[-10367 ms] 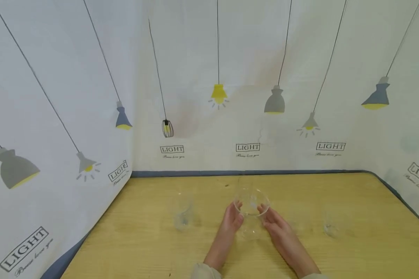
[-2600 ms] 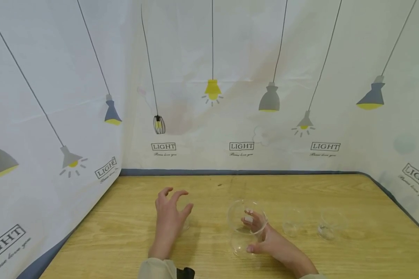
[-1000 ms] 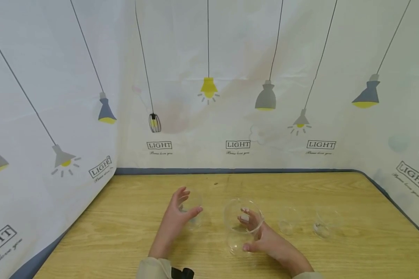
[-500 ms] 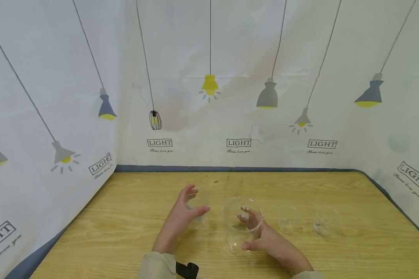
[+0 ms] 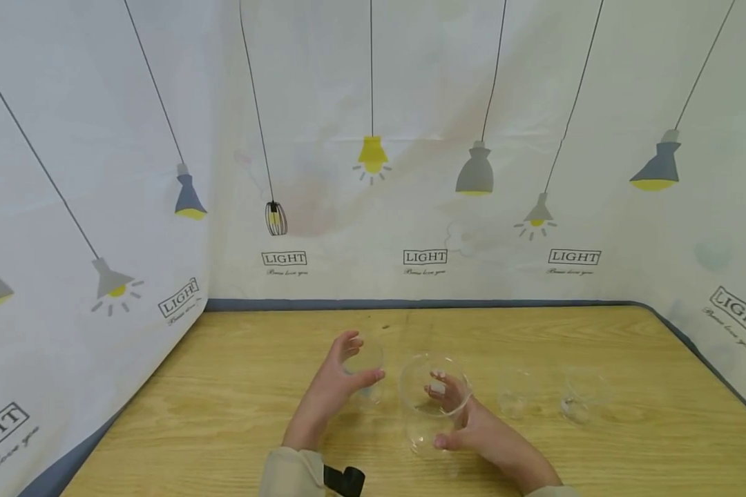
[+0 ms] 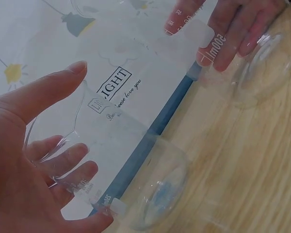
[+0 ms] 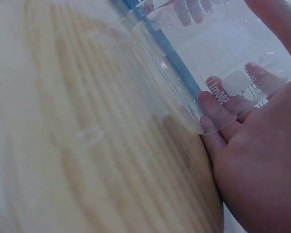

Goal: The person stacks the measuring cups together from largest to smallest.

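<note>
Side by side over the wooden table are two clear glass beakers, one in each hand. My left hand [image 5: 336, 386] grips the smaller beaker [image 5: 368, 397], thumb in front and fingers curled behind the wall. In the left wrist view this beaker [image 6: 150, 199] shows a pouring lip and a bluish patch at its base. The fingers and thumb of my right hand [image 5: 475, 421] curl round the larger beaker [image 5: 418, 421]. White print reading 500ml marks this larger beaker [image 7: 228, 43] in the right wrist view. A narrow gap separates the two beakers.
Two more small clear beakers stand to the right on the table [image 5: 255, 366]: one nearer [image 5: 513, 397] to my right hand, another [image 5: 577, 407] farther right. A white curtain [image 5: 348, 69] printed with lamps encloses the back and sides, with a blue hem [image 5: 323, 304].
My left hand took hold of the smaller beaker and has moved right with it, closer to the larger one. My right hand keeps its hold on the larger beaker, nearly still.
</note>
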### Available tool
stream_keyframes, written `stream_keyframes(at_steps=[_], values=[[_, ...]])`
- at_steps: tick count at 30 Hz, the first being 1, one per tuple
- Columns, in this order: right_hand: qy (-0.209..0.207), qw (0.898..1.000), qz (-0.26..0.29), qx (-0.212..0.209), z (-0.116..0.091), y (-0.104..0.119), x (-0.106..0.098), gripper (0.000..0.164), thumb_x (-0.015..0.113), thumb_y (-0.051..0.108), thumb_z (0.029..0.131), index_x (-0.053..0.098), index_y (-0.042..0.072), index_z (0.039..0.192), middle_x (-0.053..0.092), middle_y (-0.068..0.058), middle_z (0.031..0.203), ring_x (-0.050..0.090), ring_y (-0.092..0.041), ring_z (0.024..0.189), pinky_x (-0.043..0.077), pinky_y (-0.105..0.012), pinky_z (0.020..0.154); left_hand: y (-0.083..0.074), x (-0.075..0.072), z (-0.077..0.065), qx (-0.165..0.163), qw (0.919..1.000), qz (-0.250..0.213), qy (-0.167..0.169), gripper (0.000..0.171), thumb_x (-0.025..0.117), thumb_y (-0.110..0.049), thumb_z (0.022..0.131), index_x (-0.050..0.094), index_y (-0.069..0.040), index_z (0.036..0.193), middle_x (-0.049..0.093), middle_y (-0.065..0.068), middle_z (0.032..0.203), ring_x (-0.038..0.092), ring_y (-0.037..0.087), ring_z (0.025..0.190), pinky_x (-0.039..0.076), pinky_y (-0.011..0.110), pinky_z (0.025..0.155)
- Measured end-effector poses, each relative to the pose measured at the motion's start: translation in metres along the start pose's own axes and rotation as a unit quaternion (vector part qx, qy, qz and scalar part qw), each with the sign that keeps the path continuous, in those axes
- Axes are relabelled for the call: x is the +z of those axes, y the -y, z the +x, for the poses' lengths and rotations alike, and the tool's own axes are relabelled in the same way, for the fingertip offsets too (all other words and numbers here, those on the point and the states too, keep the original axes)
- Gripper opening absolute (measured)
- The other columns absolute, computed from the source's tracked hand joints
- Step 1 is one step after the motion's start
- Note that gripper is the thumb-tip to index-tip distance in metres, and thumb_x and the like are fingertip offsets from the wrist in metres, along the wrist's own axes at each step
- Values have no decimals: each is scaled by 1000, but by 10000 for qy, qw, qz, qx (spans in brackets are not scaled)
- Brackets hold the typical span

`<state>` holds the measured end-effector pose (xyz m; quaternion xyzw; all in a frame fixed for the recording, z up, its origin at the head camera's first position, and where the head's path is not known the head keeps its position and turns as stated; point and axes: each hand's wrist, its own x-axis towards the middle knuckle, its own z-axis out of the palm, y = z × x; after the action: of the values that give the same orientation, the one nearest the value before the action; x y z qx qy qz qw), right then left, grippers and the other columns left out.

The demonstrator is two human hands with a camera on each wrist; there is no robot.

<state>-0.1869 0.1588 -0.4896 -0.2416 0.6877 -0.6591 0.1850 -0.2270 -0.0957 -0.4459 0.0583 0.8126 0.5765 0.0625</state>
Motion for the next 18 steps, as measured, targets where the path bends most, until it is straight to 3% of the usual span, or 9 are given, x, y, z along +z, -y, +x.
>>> stream_keyframes(at_steps=[7, 15, 18], values=[[15, 10000, -4, -44, 2, 1, -1, 83, 65, 6, 80, 8, 14, 141, 12, -22, 144, 13, -34, 132, 8, -56, 101, 2, 0, 3, -11, 9999, -49, -113, 92, 74, -56, 59, 27, -34, 135, 35, -6, 136, 29, 22, 127, 29, 54, 93], [42, 9999, 103, 42, -2, -1, 1, 82, 64, 10, 82, 6, 14, 140, 13, -24, 144, 12, -36, 131, 24, -51, 99, 9, 2, 4, 195, 9996, -102, -150, 93, 75, -52, 61, 26, -29, 136, 37, -3, 135, 31, 23, 126, 25, 56, 95], [72, 9999, -1, -107, 0, -4, 0, 84, 65, 9, 81, 6, 13, 140, 12, -24, 143, 13, -37, 131, 18, -54, 100, 11, 2, 4, 268, 9994, -71, -194, 92, 75, -51, 61, 26, -29, 136, 38, -3, 135, 31, 22, 125, 24, 55, 96]])
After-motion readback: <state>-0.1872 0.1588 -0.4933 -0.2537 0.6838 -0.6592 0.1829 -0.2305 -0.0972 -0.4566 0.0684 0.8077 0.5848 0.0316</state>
